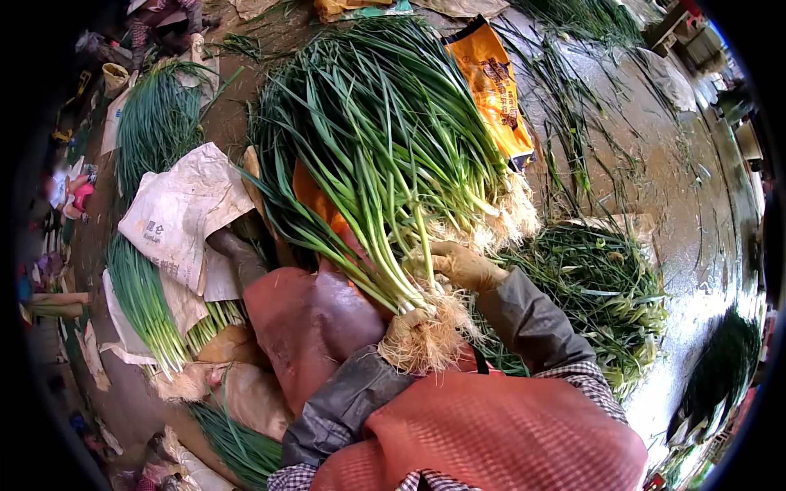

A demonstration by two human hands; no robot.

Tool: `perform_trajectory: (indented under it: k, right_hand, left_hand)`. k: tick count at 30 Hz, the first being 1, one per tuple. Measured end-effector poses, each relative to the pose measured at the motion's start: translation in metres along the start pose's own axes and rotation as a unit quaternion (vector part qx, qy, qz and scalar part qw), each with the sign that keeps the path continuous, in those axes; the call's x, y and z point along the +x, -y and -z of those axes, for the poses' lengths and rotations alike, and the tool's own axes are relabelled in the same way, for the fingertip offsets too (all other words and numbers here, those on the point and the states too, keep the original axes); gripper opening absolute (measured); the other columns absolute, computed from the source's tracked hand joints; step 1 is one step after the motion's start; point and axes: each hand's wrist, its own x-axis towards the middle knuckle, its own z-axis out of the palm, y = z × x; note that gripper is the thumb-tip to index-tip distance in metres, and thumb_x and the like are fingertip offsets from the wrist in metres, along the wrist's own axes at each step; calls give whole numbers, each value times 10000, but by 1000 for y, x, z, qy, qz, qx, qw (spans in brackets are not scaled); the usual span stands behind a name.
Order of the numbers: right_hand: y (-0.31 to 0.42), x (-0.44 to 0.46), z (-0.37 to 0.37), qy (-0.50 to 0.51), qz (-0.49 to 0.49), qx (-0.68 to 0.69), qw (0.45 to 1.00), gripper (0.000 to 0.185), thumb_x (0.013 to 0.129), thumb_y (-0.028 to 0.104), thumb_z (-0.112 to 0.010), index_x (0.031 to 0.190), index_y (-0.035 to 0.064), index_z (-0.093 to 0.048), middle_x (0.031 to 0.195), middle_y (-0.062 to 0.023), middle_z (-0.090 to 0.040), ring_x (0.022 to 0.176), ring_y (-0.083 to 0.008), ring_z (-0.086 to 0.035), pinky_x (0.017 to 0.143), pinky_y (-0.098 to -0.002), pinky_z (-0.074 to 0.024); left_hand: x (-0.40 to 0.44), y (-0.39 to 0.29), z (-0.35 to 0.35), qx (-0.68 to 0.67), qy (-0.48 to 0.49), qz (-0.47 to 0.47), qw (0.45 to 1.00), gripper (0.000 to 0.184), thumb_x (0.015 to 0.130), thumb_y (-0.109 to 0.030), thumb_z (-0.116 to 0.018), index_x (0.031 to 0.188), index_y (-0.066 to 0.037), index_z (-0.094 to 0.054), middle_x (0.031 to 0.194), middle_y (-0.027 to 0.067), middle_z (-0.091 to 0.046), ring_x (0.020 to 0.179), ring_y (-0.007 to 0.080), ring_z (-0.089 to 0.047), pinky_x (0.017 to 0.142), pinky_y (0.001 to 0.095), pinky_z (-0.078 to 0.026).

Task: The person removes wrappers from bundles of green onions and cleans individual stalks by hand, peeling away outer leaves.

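A bunch of green garlic (377, 237), with long green leaves, pale stems and hairy roots, leans across my lap with its roots toward me. My gloved left hand (401, 334) is closed around the stem bases just above the roots, partly hidden by them. At the right side of the bunch, my gloved right hand (467, 267) has its fingers bent around a stalk near its lower end. Beyond both hands lies a large pile of green garlic (368, 98), its roots toward the right. An orange printed bag (491, 90) shows beside that pile.
Loose trimmed leaves (606, 295) are heaped to my right. On the left, a white sack (188, 217) lies near more laid-out stalks (147, 303). Scattered leaves cover parts of the wet floor (688, 188). Another person (168, 20) is at the upper left.
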Motion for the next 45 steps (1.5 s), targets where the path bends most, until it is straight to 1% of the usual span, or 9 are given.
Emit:
perform_trajectory:
  k: [9,23,25,26,29,32,35,37,45]
  right_hand:
    - [42,62,6,-149,-3,206,967,278,912,277,-584,1022,22,-605,747,-30,-606,523,-41,-449,425,-161,-341]
    - [-105,-246,64,-189,-258,203,926,215,843,188,-661,896,-11,-599,786,-88,-626,628,-163,-586,594,-293,-487]
    - [-164,-279,98,217,-403,-467,757,387,797,359,-687,880,-17,-642,828,-104,-651,681,-243,-615,670,-363,-505]
    - [-159,-278,99,169,-422,-490,744,470,757,435,-695,920,-4,-661,883,-134,-658,776,-281,-625,727,-371,-503]
    - [-44,-173,61,-124,-239,-264,926,542,841,395,-628,1202,20,-476,1112,-150,-583,876,-216,-605,739,-322,-511]
    - [23,-82,11,-44,-32,-95,994,578,897,317,-574,1360,22,-396,1231,-152,-560,910,-169,-591,717,-280,-510]
    - [-25,-15,19,182,26,-78,980,440,843,161,-552,1253,3,-527,1111,-149,-636,824,-164,-603,641,-300,-488]
    - [-2,-25,3,100,255,-428,861,230,753,104,-536,942,-11,-601,757,-221,-611,716,-318,-623,590,-376,-466]
    - [-21,-67,13,153,190,-356,902,163,825,166,-508,753,41,-584,749,-160,-606,663,-337,-586,566,-403,-486]
  left_hand:
    - [-11,9,-8,100,-92,-145,980,345,775,-69,-612,1099,-47,-496,842,74,-574,683,170,-574,585,296,-525]
    - [-15,3,3,38,-22,-103,994,415,775,-42,-630,1163,-19,-484,913,76,-578,788,173,-599,697,301,-547]
    - [-16,8,-13,111,-58,-185,975,409,772,-23,-625,1157,-27,-487,924,70,-572,807,165,-590,709,302,-542]
    - [-15,7,-16,70,-57,-155,984,413,771,-26,-627,1160,-30,-489,930,68,-571,814,163,-589,711,301,-540]
    - [-14,11,-5,31,-46,-135,989,426,770,-41,-638,1169,-37,-488,957,67,-564,830,164,-583,716,293,-532]
    - [-10,13,-16,65,-6,-130,989,417,783,-69,-620,1169,-32,-466,961,86,-559,821,182,-581,705,306,-535]
    - [-14,9,-12,91,-36,-102,990,366,790,-69,-617,1130,-43,-483,958,76,-554,798,149,-586,689,272,-537]
    - [-14,10,-16,110,-60,-141,982,388,790,-69,-608,1152,-44,-471,953,85,-560,802,171,-592,679,296,-542]
    - [-11,1,-11,20,33,-65,997,512,746,-61,-624,1217,-42,-424,908,82,-558,756,169,-574,643,274,-527]
